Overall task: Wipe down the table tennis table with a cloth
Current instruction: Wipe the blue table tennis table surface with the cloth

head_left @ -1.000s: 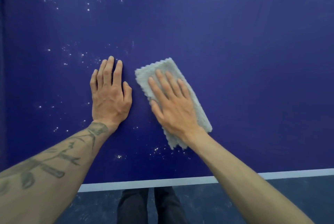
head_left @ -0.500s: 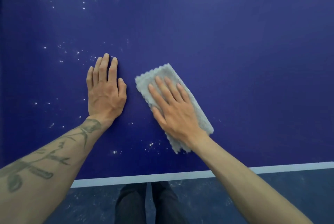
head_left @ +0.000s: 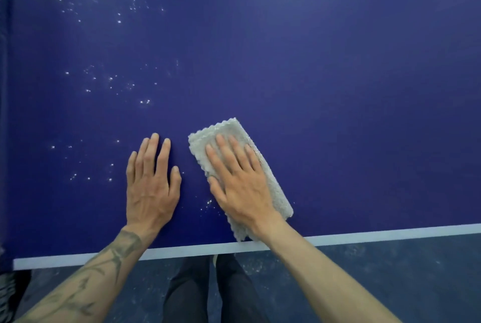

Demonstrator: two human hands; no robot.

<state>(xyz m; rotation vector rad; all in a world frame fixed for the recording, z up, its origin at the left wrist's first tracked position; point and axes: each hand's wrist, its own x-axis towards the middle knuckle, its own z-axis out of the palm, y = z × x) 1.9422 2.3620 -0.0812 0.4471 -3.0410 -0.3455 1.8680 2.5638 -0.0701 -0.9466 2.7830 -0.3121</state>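
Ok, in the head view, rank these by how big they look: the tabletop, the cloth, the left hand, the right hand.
1. Blue tabletop: fills most of the frame.
2. Cloth: its outline is longer than either hand, though partly covered.
3. Left hand and right hand: look alike, so not ranked.

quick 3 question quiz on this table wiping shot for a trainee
1. True or false: the right hand grips the cloth in a fist.
2. Most white specks on the table lie: A on its left side, B on its right side, C on the cloth.
3. Fill in: the ___ hand rests on bare table.
Key: 1 false, it lies flat; 2 A; 3 left hand.
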